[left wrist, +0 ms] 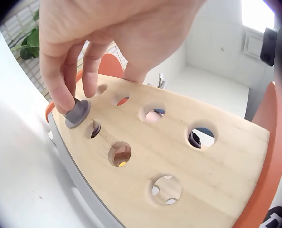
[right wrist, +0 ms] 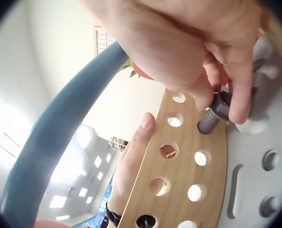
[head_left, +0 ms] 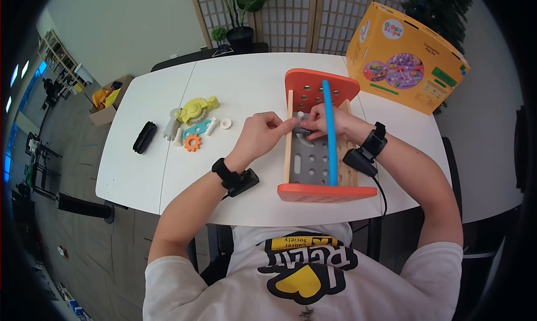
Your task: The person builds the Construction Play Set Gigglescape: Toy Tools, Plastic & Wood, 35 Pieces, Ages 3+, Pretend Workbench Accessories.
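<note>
The left hand is at the outer face of a perforated wooden panel. Its fingertips grip a grey round bolt head lying against the wood near the far end. On the panel's inner side, the bolt's threaded shaft sticks out of a hole. The right hand reaches inside the toy bench, under its blue bar, and pinches a dark grey nut on that shaft between thumb and fingers.
The bench has orange ends and a grey perforated plate. Left on the white table are a yellow toy piece, an orange gear, other small parts and a black case. A yellow box stands back right.
</note>
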`<act>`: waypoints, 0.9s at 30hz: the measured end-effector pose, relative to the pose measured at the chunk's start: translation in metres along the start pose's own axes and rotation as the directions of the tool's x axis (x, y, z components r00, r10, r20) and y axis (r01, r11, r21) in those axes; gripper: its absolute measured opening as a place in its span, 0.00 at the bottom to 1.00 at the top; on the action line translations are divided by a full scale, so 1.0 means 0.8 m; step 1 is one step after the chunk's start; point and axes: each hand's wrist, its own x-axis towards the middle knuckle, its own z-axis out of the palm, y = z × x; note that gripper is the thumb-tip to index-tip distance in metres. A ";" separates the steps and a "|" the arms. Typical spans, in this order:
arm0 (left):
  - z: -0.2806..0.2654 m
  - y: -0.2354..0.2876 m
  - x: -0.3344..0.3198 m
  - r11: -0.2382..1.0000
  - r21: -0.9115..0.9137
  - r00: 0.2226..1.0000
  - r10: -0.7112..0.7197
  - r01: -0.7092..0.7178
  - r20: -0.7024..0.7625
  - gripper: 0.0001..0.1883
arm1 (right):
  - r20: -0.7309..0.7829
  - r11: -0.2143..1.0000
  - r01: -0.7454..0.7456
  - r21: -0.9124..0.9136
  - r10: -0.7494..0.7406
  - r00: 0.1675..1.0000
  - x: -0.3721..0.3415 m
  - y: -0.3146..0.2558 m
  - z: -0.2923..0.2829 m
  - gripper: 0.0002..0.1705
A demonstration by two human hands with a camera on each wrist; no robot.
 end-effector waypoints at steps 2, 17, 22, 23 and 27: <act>0.003 -0.004 0.003 1.000 -0.006 0.999 0.019 -0.019 -0.034 0.29 | -0.004 1.000 -0.007 0.014 0.007 1.000 -0.001 -0.001 -0.003 0.16; 0.008 -0.003 0.007 1.000 0.005 0.997 0.012 -0.011 -0.074 0.30 | 0.094 0.981 0.053 0.184 -0.071 0.993 -0.001 0.005 -0.005 0.14; 0.006 -0.001 0.006 1.000 -0.006 0.998 -0.007 0.007 -0.057 0.30 | 0.107 0.966 -0.004 0.260 -0.025 0.994 0.002 0.006 -0.011 0.15; 0.005 -0.001 0.006 1.000 0.001 0.999 -0.006 0.006 -0.054 0.30 | 0.133 0.962 0.001 0.272 -0.038 0.990 0.002 0.009 -0.014 0.14; 0.002 0.004 0.006 0.999 0.026 0.999 -0.029 0.030 -0.027 0.29 | 0.167 0.951 -0.010 0.310 -0.044 0.985 0.004 0.015 -0.022 0.11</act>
